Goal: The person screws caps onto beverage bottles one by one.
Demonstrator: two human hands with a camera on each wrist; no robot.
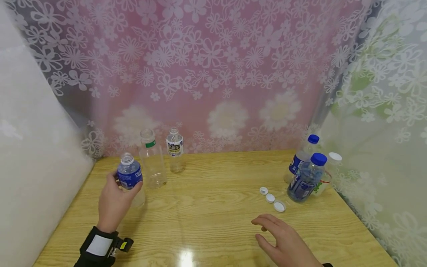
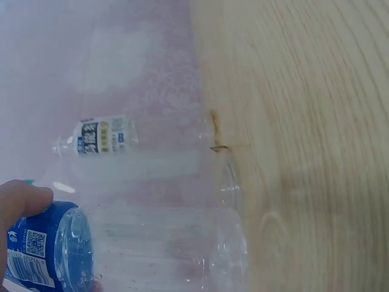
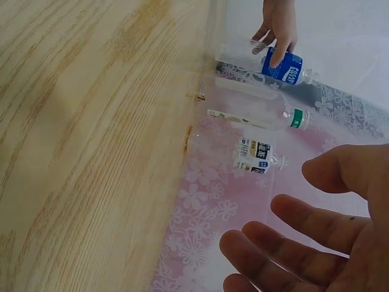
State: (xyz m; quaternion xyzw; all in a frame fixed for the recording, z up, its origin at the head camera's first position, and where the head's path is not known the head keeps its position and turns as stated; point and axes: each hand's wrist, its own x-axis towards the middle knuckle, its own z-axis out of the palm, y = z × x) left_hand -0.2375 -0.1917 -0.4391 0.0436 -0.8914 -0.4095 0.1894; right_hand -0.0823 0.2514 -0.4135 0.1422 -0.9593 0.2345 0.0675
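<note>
My left hand (image 1: pixel 115 202) grips a clear plastic bottle with a blue label (image 1: pixel 129 174) around its middle. This bottle is upright and its mouth has no cap. I cannot tell whether its base touches the table. Just right of it stands a tall clear bottle with a green neck band (image 1: pixel 154 163), uncapped. Beside that is a smaller uncapped bottle with a white, black and yellow label (image 1: pixel 175 148). My right hand (image 1: pixel 283 239) is over the table's front right with fingers apart and slightly bent, holding nothing. Nearest to it lie three white caps (image 1: pixel 270 198).
At the right stand two blue-capped bottles, a front one with a dark blue label (image 1: pixel 305 181) and one behind (image 1: pixel 300 159), beside a white-capped bottle (image 1: pixel 328 172). The wooden table (image 1: pixel 213 215) meets a pink floral curtain (image 1: pixel 207 74) at the back.
</note>
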